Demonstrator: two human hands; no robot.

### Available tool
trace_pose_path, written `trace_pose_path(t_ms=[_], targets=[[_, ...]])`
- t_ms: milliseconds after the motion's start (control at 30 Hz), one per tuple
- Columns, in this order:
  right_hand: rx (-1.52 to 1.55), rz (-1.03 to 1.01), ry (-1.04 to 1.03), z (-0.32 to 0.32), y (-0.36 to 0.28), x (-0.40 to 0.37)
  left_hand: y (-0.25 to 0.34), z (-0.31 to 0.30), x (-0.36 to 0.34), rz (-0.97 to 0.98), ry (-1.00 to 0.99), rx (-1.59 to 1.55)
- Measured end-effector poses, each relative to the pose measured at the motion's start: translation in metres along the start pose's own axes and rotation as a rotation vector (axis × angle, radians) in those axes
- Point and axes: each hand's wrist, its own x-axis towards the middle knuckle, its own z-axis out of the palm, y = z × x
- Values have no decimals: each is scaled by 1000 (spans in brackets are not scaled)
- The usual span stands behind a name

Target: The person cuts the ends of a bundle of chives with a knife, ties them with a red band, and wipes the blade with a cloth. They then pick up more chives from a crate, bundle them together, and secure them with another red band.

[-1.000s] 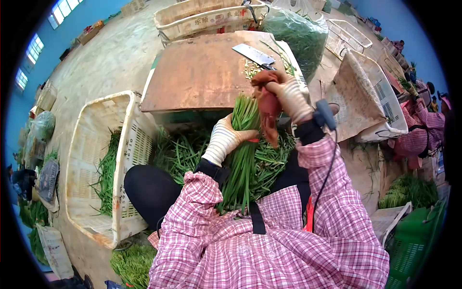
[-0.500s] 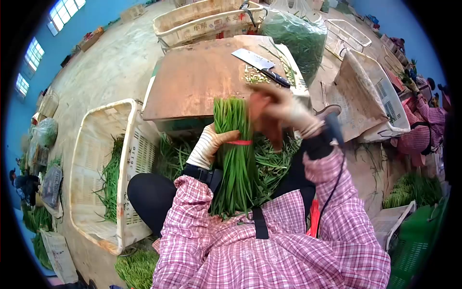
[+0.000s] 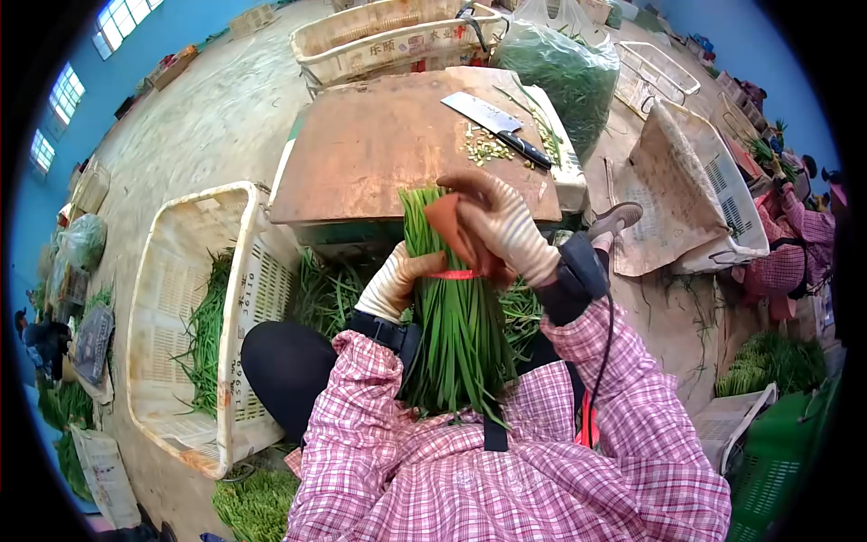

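Observation:
A bunch of garlic chives (image 3: 452, 334) stands upright in front of me, cut ends up, leaves fanning down toward my lap. A red band (image 3: 454, 274) circles it near the middle. My left hand (image 3: 404, 274), in a striped white glove with a brownish thumb, is wrapped round the bunch from the left at the band. My right hand (image 3: 506, 221), gloved the same way, curls at the bunch's upper right side. Its fingers hold a flat reddish-brown piece that looks like cloth (image 3: 449, 226) against the stems.
Ahead stands a brown board table (image 3: 361, 154) bearing a cleaver (image 3: 483, 112) and chopped bits. A white crate (image 3: 239, 361) with chives is at my left. A bag of greens (image 3: 560, 77) and a cloth-draped crate (image 3: 722, 172) stand at right; another person (image 3: 795, 235) sits beyond.
My right hand has moved left and in against the bunch, bringing the reddish-brown piece onto the stems. The bunch's lower leaves have swung right and spread. My left hand keeps its grip.

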Motion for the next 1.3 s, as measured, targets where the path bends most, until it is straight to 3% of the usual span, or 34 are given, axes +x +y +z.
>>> trace_pose_path(t_ms=[100, 133, 167, 233, 300, 367, 400, 500, 600, 633, 700, 767, 800, 900, 967, 1033, 1067, 1100, 1167, 1300], targets=[[-381, -52, 260, -5, 27, 37, -7, -6, -2, -49, 0, 15], [-228, 133, 343, -10, 13, 44, -6, -4, -3, -27, 8, 31], [-272, 356, 338, -39, 48, 68, -4, -2, -3, -2, 13, 49], [450, 420, 320, -49, -12, 49, -1, -2, -5, 6, 9, 26], [447, 373, -9, -74, 18, 38, -1, -3, -5, 15, 17, -28], [-242, 21, -210, -23, -14, 13, -3, -4, -2, 23, 16, -22], [-138, 48, -140, -2, -14, 6, -5, -3, -1, 14, 16, -10], [-416, -9, 211, -14, 19, 32, 1, 12, -4, 14, 65, 21], [450, 287, 101, -57, 26, 60, 8, 19, -5, 52, 135, 148], [680, 445, -28, -63, -18, 64, 12, 21, -4, 57, 122, 210], [236, 295, -373, -62, -27, 62, 13, 26, -1, 53, 96, 328], [-492, -5, -533, -23, -63, 47, 7, 21, 2, 25, 58, 442], [-631, 153, -652, -19, -82, 50, 6, 22, 1, 16, 34, 448], [-849, -133, -203, -67, 6, 88, 2, 28, -5, 40, -22, 398], [-678, 278, 83, -73, -44, 93, 4, 30, -7, 65, -43, 374], [-741, 5, -93, -93, -38, 106, 5, 30, -10, 63, -19, 370], [-975, -16, -147, -102, -40, 107, 8, 29, -9, 64, -13, 373], [-994, -225, -164, -101, -48, 102, 10, 29, -8, 49, -15, 349], [-518, -342, -306, -81, -64, 92, 10, 30, -9, 19, -14, 287], [-747, 114, -882, -7, -92, 34, 1, 23, -7, 4, -48, 307]])
